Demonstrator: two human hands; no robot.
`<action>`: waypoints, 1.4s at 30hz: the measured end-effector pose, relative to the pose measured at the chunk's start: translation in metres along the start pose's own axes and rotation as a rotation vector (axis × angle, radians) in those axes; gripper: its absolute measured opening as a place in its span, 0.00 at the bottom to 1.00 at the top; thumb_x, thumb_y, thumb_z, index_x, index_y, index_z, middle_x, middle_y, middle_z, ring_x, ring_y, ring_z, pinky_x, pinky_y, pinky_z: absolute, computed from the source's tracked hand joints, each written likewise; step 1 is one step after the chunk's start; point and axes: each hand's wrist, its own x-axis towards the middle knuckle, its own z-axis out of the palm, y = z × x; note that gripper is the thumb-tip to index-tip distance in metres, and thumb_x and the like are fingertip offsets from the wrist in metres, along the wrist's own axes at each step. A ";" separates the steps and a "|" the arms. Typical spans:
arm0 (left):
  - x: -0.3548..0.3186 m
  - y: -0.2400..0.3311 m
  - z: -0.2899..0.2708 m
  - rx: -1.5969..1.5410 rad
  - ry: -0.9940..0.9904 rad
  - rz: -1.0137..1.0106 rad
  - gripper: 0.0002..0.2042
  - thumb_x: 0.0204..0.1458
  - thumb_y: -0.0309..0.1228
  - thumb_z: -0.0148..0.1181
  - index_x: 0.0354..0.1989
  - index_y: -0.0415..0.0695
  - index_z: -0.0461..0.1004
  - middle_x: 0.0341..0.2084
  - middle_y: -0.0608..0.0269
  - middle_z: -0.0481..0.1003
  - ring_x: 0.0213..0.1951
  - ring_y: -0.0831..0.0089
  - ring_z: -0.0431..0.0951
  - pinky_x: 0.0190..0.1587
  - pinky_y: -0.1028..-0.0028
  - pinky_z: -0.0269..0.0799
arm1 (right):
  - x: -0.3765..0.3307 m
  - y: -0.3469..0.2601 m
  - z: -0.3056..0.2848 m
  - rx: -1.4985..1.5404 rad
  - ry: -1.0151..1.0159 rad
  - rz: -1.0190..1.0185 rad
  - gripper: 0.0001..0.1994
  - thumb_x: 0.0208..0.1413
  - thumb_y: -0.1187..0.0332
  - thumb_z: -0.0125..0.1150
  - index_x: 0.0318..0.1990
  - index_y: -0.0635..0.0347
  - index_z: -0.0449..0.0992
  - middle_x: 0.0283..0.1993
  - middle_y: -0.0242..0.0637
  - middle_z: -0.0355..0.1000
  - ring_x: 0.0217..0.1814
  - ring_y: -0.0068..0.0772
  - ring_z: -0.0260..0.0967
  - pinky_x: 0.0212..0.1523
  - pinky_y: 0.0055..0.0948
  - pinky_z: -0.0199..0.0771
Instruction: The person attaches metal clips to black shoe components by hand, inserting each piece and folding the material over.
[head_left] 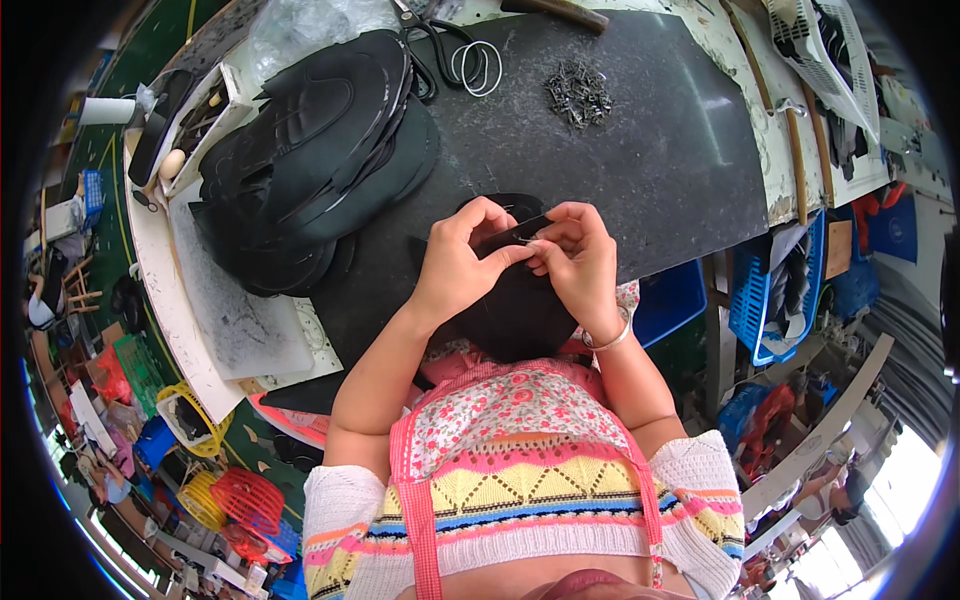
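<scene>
Just above my lap, both hands work on a black shoe-upper piece with a narrow black strap. My left hand is closed, pinching the strap between thumb and fingers. My right hand pinches the strap's other end, its thumb and fingertips meeting the left thumb. A small shiny bit shows at the fingertips, too tiny to name. Beyond the hands, a heap of small dark metal buckle-like parts lies on the black mat. To the left rises a stack of black cut shoe pieces.
Black-handled scissors and a white ring lie at the back, near a wooden tool handle. A white slab sits at the left. Blue baskets stand right of the table, and a white basket is at the far right.
</scene>
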 end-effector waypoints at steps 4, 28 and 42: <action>-0.002 -0.003 -0.004 -0.136 -0.014 -0.098 0.11 0.41 0.14 0.64 0.32 0.38 0.70 0.30 0.66 0.74 0.35 0.81 0.74 0.39 0.78 0.72 | -0.003 0.005 -0.004 -0.123 -0.008 -0.032 0.17 0.44 0.82 0.64 0.43 0.69 0.69 0.27 0.37 0.73 0.20 0.23 0.70 0.24 0.19 0.73; -0.017 -0.002 0.008 -0.047 -0.001 0.079 0.12 0.42 0.11 0.58 0.31 0.38 0.66 0.28 0.62 0.73 0.33 0.79 0.74 0.37 0.78 0.71 | -0.006 -0.006 -0.020 -0.050 -0.204 -0.094 0.10 0.44 0.83 0.65 0.34 0.68 0.71 0.30 0.33 0.74 0.33 0.19 0.72 0.33 0.18 0.73; -0.012 0.006 0.002 -0.141 0.032 -0.196 0.10 0.44 0.16 0.65 0.35 0.36 0.75 0.32 0.65 0.74 0.34 0.81 0.73 0.38 0.81 0.70 | 0.005 -0.003 -0.017 -0.086 -0.222 0.037 0.07 0.44 0.80 0.65 0.30 0.66 0.73 0.27 0.28 0.71 0.30 0.15 0.67 0.31 0.16 0.67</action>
